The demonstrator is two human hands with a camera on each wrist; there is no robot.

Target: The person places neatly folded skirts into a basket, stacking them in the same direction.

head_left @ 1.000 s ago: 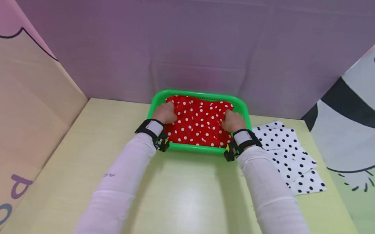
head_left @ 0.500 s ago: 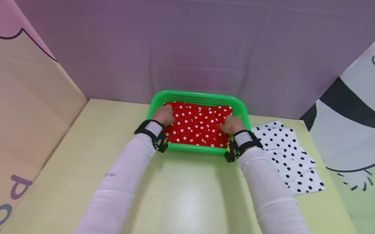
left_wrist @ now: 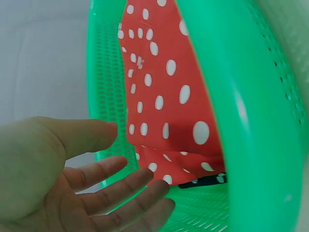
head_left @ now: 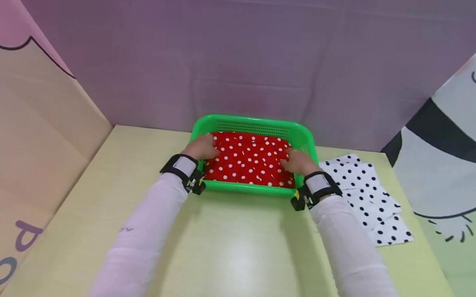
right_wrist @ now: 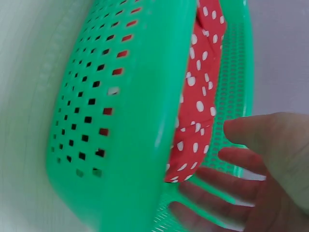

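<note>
Your left hand sits at the left end of the green plastic basket, and your right hand sits at the right end. Between them the red cloth with white polka dots lies folded flat inside the basket, filling most of its floor.

The left wrist view shows your left grip released: the palm is open and the fingers are spread and fairly straight, just beside the red cloth, with nothing pinched. Whether the fingertips actually touch the fabric cannot be told. The right wrist view shows the same on the other side: your right hand is open, fingers extended beside the basket's perforated wall, near the cloth's edge and holding nothing.

The basket stands on the pale yellow worktop at its far edge, close to the purple backdrop. To the right of the basket, well apart from the red cloth, white cloths with black polka dots lie overlapping on the worktop. Your white sleeves carry black wrist straps.
</note>
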